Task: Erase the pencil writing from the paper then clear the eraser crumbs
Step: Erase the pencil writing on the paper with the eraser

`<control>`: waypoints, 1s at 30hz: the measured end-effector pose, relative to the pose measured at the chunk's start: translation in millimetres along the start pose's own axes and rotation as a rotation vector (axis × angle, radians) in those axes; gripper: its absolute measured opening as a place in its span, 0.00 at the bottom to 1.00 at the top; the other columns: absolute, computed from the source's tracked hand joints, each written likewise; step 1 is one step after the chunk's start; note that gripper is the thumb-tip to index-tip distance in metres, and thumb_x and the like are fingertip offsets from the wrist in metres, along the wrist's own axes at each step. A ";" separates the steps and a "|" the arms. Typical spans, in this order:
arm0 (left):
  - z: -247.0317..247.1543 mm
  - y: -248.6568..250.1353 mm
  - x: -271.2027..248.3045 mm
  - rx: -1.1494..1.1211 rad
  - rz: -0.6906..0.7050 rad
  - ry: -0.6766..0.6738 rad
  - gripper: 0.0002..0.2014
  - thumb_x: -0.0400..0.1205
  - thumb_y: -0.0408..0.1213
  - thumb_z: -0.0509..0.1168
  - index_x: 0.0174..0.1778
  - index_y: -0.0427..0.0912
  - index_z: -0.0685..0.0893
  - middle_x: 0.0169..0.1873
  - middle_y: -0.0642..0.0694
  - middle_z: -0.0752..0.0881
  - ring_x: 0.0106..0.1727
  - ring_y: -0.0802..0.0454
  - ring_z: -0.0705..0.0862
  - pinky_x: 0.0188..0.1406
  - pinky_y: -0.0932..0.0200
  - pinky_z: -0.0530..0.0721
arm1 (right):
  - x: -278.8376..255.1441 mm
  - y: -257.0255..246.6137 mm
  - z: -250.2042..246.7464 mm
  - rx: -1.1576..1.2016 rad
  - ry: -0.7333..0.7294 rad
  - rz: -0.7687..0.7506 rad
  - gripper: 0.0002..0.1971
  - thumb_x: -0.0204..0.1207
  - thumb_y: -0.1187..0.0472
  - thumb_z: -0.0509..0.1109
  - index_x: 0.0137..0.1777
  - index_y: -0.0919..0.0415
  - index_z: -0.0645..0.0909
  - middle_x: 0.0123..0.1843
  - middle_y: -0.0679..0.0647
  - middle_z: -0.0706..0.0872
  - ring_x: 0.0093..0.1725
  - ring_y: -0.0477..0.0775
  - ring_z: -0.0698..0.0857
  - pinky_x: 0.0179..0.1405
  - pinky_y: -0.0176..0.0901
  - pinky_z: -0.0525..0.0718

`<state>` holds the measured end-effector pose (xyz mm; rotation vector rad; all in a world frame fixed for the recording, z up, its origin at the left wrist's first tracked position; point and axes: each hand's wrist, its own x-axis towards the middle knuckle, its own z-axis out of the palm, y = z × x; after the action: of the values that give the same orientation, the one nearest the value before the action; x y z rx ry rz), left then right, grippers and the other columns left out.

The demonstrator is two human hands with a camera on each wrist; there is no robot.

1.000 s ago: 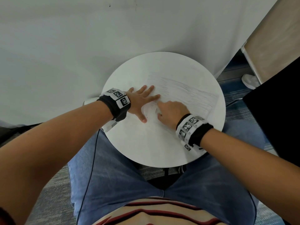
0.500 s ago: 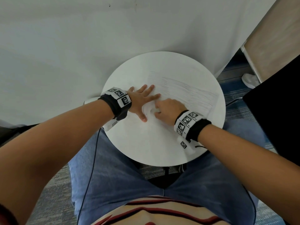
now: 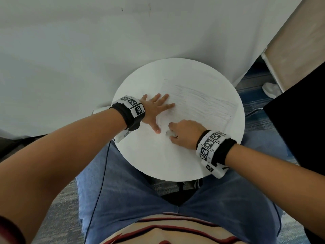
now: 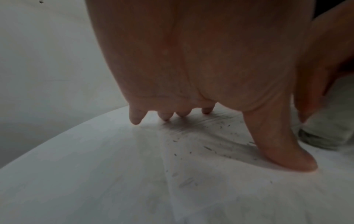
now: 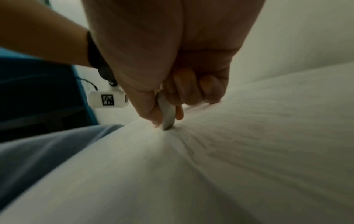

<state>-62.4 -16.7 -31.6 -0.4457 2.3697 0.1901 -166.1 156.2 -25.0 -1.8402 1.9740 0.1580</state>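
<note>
A white sheet of paper with faint grey pencil lines lies on the round white table. My left hand lies flat with spread fingers and presses the paper's left edge. Under it, dark eraser crumbs are scattered on the paper by the thumb. My right hand pinches a white eraser between thumb and fingers, its tip pressed on the paper. In the head view the eraser peeks out just left of the right hand's fingers.
The small table stands against a white wall. My knees in blue jeans sit under its near edge. A dark panel and a white shoe are on the right, on the carpet.
My right hand with the eraser has slid toward me and slightly left on the paper. The left hand has stayed pressed in place.
</note>
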 end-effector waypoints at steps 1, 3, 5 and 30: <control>-0.5 1.3 0.2 0.001 -0.005 0.001 0.64 0.70 0.67 0.76 0.87 0.63 0.32 0.86 0.49 0.27 0.89 0.43 0.32 0.83 0.22 0.43 | -0.9 3.1 -0.1 0.049 -0.010 0.007 0.14 0.81 0.47 0.60 0.60 0.54 0.75 0.47 0.53 0.83 0.42 0.55 0.81 0.36 0.44 0.74; -0.6 4.1 -0.3 -0.004 -0.017 0.012 0.63 0.71 0.68 0.75 0.88 0.62 0.33 0.87 0.49 0.27 0.89 0.42 0.33 0.82 0.21 0.42 | 3.4 14.8 -6.6 0.131 0.038 0.044 0.13 0.80 0.44 0.62 0.54 0.52 0.78 0.44 0.49 0.82 0.44 0.53 0.82 0.37 0.43 0.74; 0.2 5.8 -0.8 0.002 -0.030 0.023 0.63 0.70 0.69 0.75 0.88 0.61 0.34 0.87 0.48 0.27 0.89 0.42 0.33 0.82 0.21 0.40 | 6.6 22.0 -10.9 0.136 0.067 0.052 0.13 0.81 0.43 0.63 0.51 0.52 0.79 0.44 0.49 0.82 0.44 0.53 0.82 0.38 0.44 0.75; -3.7 7.2 3.2 -0.080 -0.025 0.029 0.64 0.69 0.62 0.79 0.89 0.61 0.37 0.87 0.50 0.28 0.88 0.40 0.33 0.82 0.22 0.49 | 14.8 19.4 -20.6 0.035 0.074 0.078 0.14 0.82 0.46 0.60 0.60 0.53 0.73 0.45 0.51 0.83 0.41 0.56 0.82 0.38 0.46 0.75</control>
<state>-69.5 -11.7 -30.9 -0.5197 2.3897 0.2695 -190.1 137.1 -16.1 -1.7716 2.0867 0.0802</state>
